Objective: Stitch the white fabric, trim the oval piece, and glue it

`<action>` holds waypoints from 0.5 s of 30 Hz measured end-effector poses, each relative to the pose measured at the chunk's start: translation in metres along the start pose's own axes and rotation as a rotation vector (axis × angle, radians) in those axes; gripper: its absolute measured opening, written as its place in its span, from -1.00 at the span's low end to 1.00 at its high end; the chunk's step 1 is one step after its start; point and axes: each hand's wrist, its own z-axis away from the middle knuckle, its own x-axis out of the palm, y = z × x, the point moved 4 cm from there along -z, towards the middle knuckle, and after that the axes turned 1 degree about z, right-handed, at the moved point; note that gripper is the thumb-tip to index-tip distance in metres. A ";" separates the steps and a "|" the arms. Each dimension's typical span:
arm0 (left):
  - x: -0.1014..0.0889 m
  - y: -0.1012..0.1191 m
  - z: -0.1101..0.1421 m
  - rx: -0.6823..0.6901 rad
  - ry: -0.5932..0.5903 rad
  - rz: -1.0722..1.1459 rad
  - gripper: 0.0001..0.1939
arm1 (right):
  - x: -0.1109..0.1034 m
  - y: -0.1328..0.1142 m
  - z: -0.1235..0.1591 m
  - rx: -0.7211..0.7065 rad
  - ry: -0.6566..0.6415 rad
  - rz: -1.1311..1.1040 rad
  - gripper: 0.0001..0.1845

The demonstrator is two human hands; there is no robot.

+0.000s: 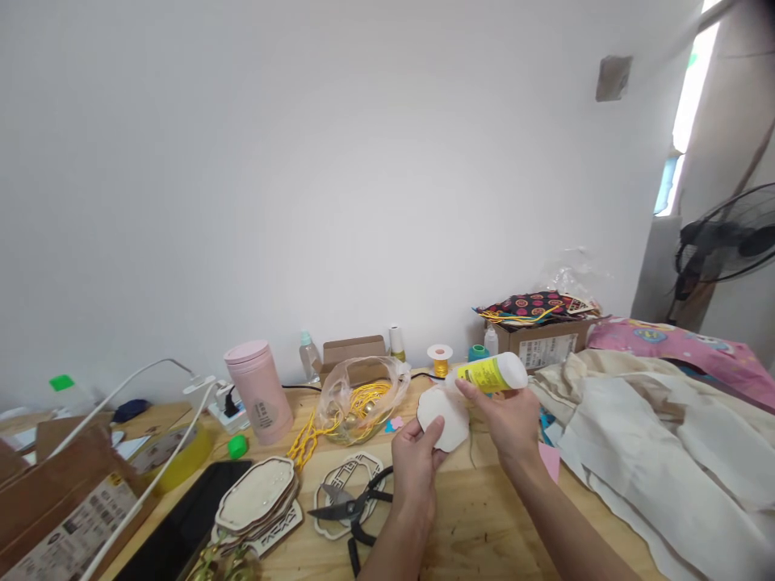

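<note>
My left hand grips a white piece with a scalloped edge by its lower left side, thumb on its face. In my right hand is a white glue bottle with a yellow label, tipped sideways so its narrow end points left over the piece's top edge. Whether the tip touches the piece I cannot tell. Just left of my left forearm lie black-handled scissors on a cut-out wooden frame. Farther left is a stack of scalloped wooden pieces.
A pink tumbler and a plastic bag with yellow cord stand behind the scissors. A spool of yellow thread is near the wall. White cloth covers the right side. A cardboard box and black phone sit left.
</note>
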 end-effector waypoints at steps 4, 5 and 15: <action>0.000 0.002 0.000 0.000 0.010 0.005 -0.74 | -0.015 -0.001 -0.014 -0.043 0.166 -0.027 -0.52; -0.001 0.003 0.000 0.004 0.024 0.007 -0.72 | -0.018 -0.001 -0.016 -0.058 0.194 -0.045 -0.51; -0.007 0.011 -0.001 -0.010 0.156 0.153 -0.71 | -0.006 0.001 -0.009 -0.011 0.038 -0.313 -0.58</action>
